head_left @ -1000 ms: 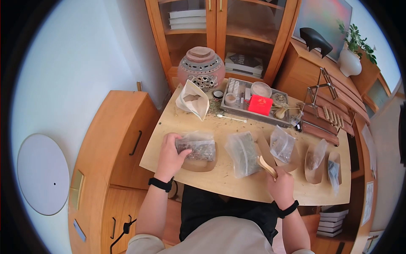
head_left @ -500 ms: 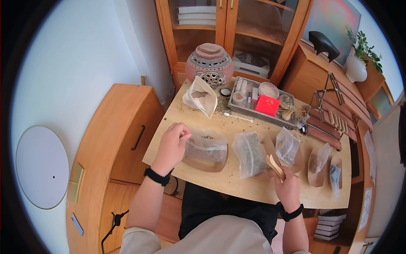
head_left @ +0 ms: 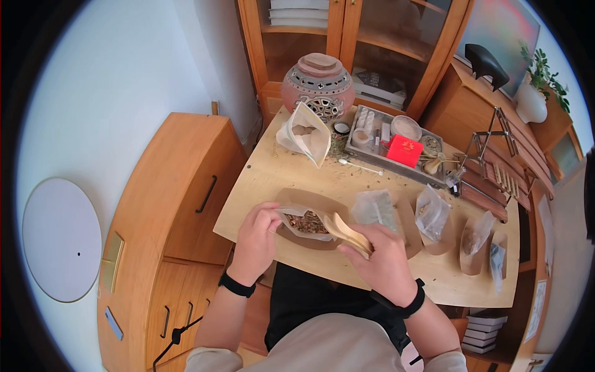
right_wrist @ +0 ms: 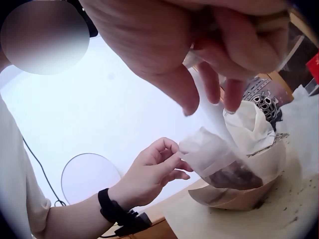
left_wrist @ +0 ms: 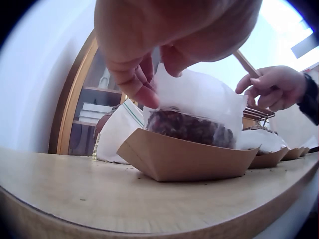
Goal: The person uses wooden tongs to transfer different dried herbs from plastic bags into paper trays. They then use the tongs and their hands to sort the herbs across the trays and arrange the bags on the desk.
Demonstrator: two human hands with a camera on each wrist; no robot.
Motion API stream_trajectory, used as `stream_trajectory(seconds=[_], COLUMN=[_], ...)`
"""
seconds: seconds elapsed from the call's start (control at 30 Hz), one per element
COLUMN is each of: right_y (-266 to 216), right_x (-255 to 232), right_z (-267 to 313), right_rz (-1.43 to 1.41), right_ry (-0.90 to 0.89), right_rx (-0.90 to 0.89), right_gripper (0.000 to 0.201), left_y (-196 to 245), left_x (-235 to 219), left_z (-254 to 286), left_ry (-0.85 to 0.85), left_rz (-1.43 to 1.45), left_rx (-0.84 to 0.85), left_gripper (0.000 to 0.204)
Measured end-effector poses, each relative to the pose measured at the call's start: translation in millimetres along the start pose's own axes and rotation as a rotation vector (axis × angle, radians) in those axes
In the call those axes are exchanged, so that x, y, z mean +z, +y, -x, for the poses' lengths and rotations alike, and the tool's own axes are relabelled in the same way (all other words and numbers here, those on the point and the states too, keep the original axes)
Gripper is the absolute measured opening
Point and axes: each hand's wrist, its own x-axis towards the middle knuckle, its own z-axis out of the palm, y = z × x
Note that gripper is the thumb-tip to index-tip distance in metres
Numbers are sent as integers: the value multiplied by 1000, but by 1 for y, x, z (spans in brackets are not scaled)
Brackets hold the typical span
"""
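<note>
My left hand (head_left: pixel 255 240) pinches the left edge of an open clear zip bag (left_wrist: pixel 192 92), whose mouth gapes upward. Reddish-brown dried plant pieces (head_left: pixel 307 222) show inside it. The bag sits in a brown paper tray (left_wrist: pixel 194 162) near the table's front edge. In my right hand (head_left: pixel 385 257) are wooden tongs (head_left: pixel 347 232), their tips at the bag's right rim. Fingers (right_wrist: pixel 187 94) of the right hand show above the bag in the right wrist view. Right of it, a bag of greenish herbs (head_left: pixel 375 208) is partly hidden behind the right hand.
More paper trays with bags (head_left: pixel 432 214) stand along the right. Behind are an open white pouch (head_left: pixel 304 139), a small white spoon (head_left: pixel 359 166), a grey tray (head_left: pixel 396 165) with jars and a red box (head_left: pixel 405 150), a pierced clay pot (head_left: pixel 317 84) and a folding wooden rack (head_left: pixel 489 186).
The bag at the left now stands open with its contents showing. My right hand has brought the tongs left to its mouth, while the left hand has taken hold of its edge.
</note>
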Motion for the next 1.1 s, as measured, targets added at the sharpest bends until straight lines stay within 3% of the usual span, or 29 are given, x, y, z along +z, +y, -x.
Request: stream_trajectory(seconds=[0.1,0.17,0.23,0.33,0.53,0.67,0.83,0.87,0.93,0.97,1.0,1.07,1.1], right_y=[-1,-1,14,26,18,3,-54,-62,-65,-78,-80,-82,-80], right_x=[17,23,36,45,44,26,-30,-39,-54,-49,-51,-59,-72], right_z=[-11,-16,-17,-19,-23,-20,9,15,25,26,28,31,32], right_rz=[-7,-41,-20,19,-74,-235,-430,-483,-328,-332,-331,-417,-384], right_ry=[-25,-91,-50,-21,-25,30,121,132,79,230,232,200,16], right_rx=[50,305,295,313,386,411,436,436,305,409,408,308,151], right_gripper=[31,23,19,18,15,10,5,5,13,13,13,13,12], left_y=[-5,-4,-5,-9,-13,19,80,88,101,106,109,115,119], left_x=[3,9,11,9,14,-8,-51,-55,-55,-56,-59,-66,-70], left_z=[2,5,2,-4,-12,-18,-10,-5,5,10,13,16,15], left_ry=[-15,22,60,-56,-73,35,207,264,282,298,298,264,264], left_rz=[-12,58,131,156,43,-51,-89,-68,-73,-77,-76,-73,-71], left_rx=[16,-28,-63,-219,-88,19,161,188,163,137,139,126,127], left_gripper=[18,26,34,41,35,27,27,27,23,27,27,31,31])
